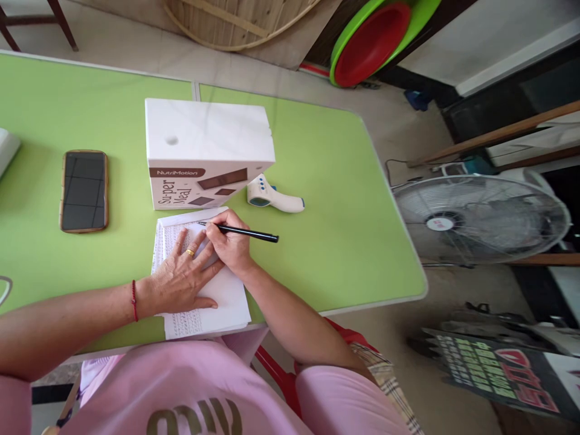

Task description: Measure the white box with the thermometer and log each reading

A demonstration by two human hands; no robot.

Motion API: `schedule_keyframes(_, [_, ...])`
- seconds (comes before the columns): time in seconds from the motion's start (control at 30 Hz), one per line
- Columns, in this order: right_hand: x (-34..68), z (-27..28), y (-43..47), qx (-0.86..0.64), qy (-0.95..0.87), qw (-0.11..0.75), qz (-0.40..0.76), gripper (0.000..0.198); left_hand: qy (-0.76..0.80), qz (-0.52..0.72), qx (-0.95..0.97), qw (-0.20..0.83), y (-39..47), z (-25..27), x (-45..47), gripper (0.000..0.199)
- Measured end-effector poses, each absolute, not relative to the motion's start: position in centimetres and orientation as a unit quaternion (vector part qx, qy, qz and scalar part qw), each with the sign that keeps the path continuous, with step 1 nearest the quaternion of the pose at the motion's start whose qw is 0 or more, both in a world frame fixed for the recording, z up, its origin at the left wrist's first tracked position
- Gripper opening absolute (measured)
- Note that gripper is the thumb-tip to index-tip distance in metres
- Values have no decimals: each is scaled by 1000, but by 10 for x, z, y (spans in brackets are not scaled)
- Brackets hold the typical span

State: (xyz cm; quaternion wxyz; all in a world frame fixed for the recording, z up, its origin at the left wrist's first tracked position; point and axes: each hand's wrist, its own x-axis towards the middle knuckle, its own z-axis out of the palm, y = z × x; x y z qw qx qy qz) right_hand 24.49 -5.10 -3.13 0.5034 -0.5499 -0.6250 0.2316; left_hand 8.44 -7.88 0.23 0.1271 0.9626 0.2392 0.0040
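Observation:
A white notepad point(229, 302) lies on the green table near its front edge, with rows of handwriting down its left part. My left hand point(185, 275) rests flat on the page, fingers spread, a gold ring on one finger and a red cord at the wrist. Pinched in my right hand point(230, 241) is a black pen point(249, 232), its tip on the upper part of the page and its back end pointing right. Right behind the notepad stands a white box point(208, 133) marked "NutriMotion Super Meal".
Right of the box lies a white infrared thermometer point(276, 198). A phone point(84, 191) lies dark on the left of the green table point(335, 241). Off the table's right edge stands a fan point(480, 220). Green and red basins point(374, 45) lean at the back.

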Motion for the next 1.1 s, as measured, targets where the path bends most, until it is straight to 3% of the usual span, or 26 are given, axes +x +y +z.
schedule_keyframes(0.3, [244, -29, -51, -573, -614, 483, 248, 11, 241, 11, 963, 117, -79, 1, 85, 89])
schedule_keyframes(0.73, [249, -23, -56, -529, -606, 552, 220, 11, 239, 55, 966, 80, -81, -9, 83, 91])
schedule_keyframes(0.83, [259, -19, -58, -488, -615, 591, 186, 14, 208, 174, 960, 62, -77, -4, 81, 79])
schedule_keyframes(0.97, [286, -10, -39, -501, -540, 676, 24, 19, 157, 474, 863, 78, -62, 17, 69, 29])
schedule_keyframes(1.03, [306, -6, -26, -540, -508, 669, -47, 30, 243, 574, 781, 21, -49, 26, 60, 30])
schedule_keyframes(1.1, [323, -5, -18, -572, -511, 637, -76, 37, 348, 603, 718, -2, -33, 27, 50, 51])
